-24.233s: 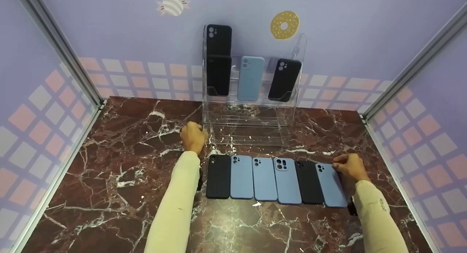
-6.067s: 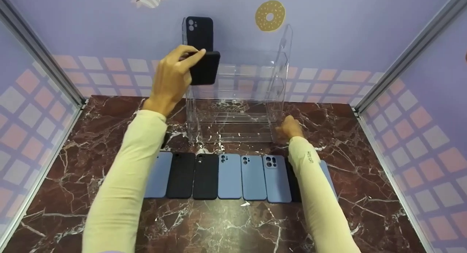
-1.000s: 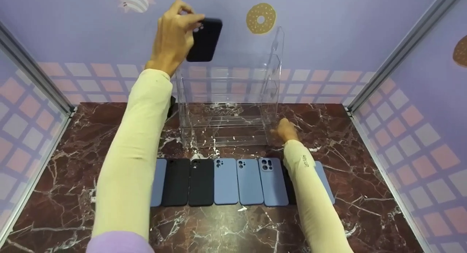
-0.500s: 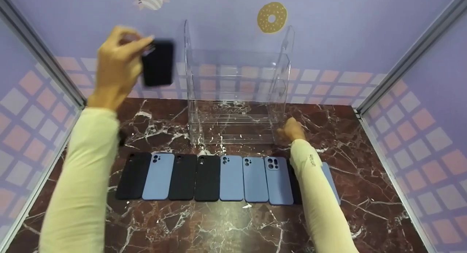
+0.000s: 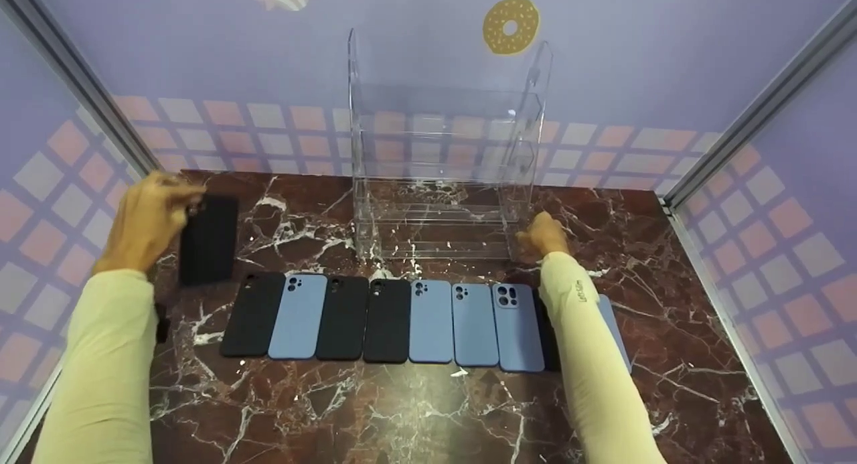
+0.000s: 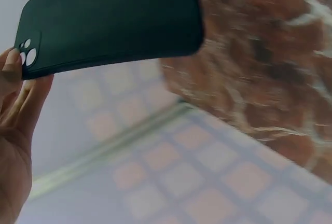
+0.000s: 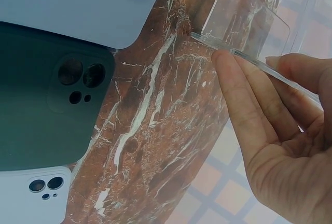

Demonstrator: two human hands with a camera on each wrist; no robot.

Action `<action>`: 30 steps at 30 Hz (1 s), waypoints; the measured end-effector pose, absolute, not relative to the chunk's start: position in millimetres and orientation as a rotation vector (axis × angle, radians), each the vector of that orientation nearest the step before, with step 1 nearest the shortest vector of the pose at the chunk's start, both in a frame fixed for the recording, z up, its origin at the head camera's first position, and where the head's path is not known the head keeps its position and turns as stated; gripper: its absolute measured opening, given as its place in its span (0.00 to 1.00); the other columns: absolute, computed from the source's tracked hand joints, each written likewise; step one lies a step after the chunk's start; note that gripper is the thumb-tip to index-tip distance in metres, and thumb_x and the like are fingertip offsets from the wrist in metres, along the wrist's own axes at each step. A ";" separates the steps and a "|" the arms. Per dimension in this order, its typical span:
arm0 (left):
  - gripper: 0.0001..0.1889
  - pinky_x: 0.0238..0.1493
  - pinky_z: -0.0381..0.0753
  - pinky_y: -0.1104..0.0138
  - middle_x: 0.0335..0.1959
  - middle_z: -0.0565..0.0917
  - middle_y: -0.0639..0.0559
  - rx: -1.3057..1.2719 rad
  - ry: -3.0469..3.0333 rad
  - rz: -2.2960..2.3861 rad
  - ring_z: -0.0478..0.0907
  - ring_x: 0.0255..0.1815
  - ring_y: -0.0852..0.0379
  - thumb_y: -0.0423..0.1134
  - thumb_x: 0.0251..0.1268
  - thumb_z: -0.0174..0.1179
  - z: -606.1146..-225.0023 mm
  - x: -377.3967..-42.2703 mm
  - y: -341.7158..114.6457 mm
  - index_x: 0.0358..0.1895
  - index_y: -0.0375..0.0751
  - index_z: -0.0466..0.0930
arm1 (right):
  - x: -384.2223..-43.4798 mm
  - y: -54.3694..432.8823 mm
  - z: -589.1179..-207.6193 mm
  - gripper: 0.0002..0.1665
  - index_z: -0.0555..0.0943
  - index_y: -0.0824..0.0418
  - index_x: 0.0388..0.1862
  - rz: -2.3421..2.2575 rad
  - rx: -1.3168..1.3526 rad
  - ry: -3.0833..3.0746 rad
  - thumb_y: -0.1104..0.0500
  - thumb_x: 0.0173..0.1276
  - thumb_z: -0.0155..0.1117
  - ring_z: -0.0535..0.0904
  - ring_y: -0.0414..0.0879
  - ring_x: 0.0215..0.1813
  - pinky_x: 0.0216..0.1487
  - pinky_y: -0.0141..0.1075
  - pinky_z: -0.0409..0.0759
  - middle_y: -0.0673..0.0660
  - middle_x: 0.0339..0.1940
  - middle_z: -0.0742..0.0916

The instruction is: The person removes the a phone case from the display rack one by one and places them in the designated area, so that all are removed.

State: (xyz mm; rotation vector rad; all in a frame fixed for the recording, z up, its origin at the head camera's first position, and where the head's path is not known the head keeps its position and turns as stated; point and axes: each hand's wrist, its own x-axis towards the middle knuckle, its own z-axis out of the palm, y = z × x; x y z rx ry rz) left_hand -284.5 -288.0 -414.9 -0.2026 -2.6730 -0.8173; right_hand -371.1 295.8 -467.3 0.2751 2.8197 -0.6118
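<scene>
At the left, my left hand [image 5: 147, 216] pinches a black phone case [image 5: 209, 242] by its camera-hole end, above the table left of the row. The left wrist view shows the same black phone case [image 6: 114, 24] tilted, thumb and fingers at its camera corner. My right hand [image 5: 546, 235] holds the lower right side panel of a clear acrylic stand [image 5: 442, 176]. In the right wrist view, thumb and fingers of the right hand [image 7: 280, 120] pinch the panel's edge. A row of black and blue phone cases, such as a blue case [image 5: 299, 317], lies across the table.
The leftmost case in the row is a black case [image 5: 253, 315]. My right forearm covers part of the cases at the row's right end. Patterned walls [image 5: 428, 22] enclose the marble-look table [image 5: 335, 410] at the back and both sides.
Over the last second the left hand has carried the black case from above the stand down to the left side of the table. The right hand keeps its hold on the stand.
</scene>
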 end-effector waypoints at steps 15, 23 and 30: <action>0.10 0.35 0.81 0.46 0.41 0.87 0.29 -0.101 -2.997 -0.829 0.83 0.35 0.34 0.28 0.65 0.64 -489.2 -265.9 -329.7 0.47 0.29 0.87 | -372.0 292.6 -468.1 0.23 0.79 0.74 0.51 -0.642 0.299 2.822 0.56 0.67 0.64 0.77 0.71 0.62 0.65 0.58 0.73 0.75 0.56 0.83; 0.10 0.47 0.73 0.32 0.49 0.83 0.24 -0.106 -3.046 -0.812 0.78 0.49 0.22 0.31 0.67 0.64 -507.9 -269.1 -326.3 0.47 0.30 0.88 | -371.3 291.9 -470.6 0.23 0.79 0.74 0.52 -0.626 0.303 2.820 0.56 0.67 0.63 0.77 0.70 0.63 0.65 0.57 0.73 0.75 0.57 0.83; 0.09 0.47 0.75 0.35 0.46 0.84 0.25 -0.113 -3.062 -0.860 0.82 0.44 0.27 0.29 0.67 0.63 -515.6 -274.3 -324.8 0.46 0.29 0.87 | -371.2 293.9 -467.4 0.23 0.79 0.74 0.52 -0.647 0.314 2.815 0.57 0.67 0.63 0.76 0.70 0.63 0.66 0.56 0.73 0.75 0.58 0.82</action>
